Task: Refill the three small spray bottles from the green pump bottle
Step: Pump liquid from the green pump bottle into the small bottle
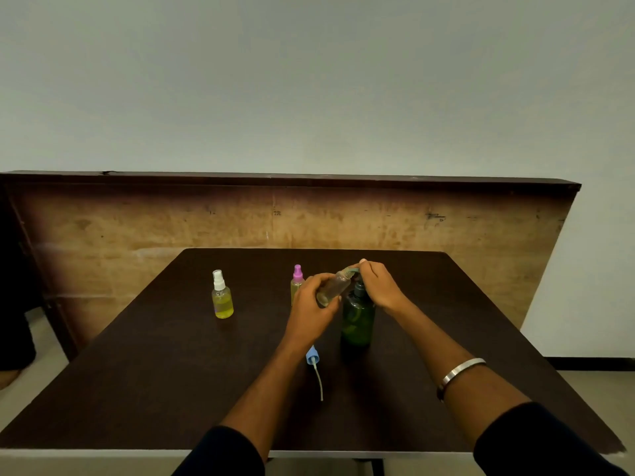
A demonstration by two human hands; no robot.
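The green pump bottle [357, 321] stands upright near the middle of the dark table [171, 372]. My left hand [311, 305] grips a small clear bottle [335, 285] with its cap off, tilted with its mouth at the pump's spout. My right hand [378, 281] rests on top of the pump head, fingers curled over it. A blue spray cap with its dip tube [314, 364] lies on the table under my left forearm. A white-capped spray bottle [222, 298] holding yellow liquid stands at the left. A pink-capped spray bottle [297, 281] stands behind my left hand, partly hidden.
A worn wooden panel [275, 218] stands upright behind the table against a pale wall. The table's front edge [309, 453] runs close to my sleeves. A dark object [13, 321] sits at the far left on the floor.
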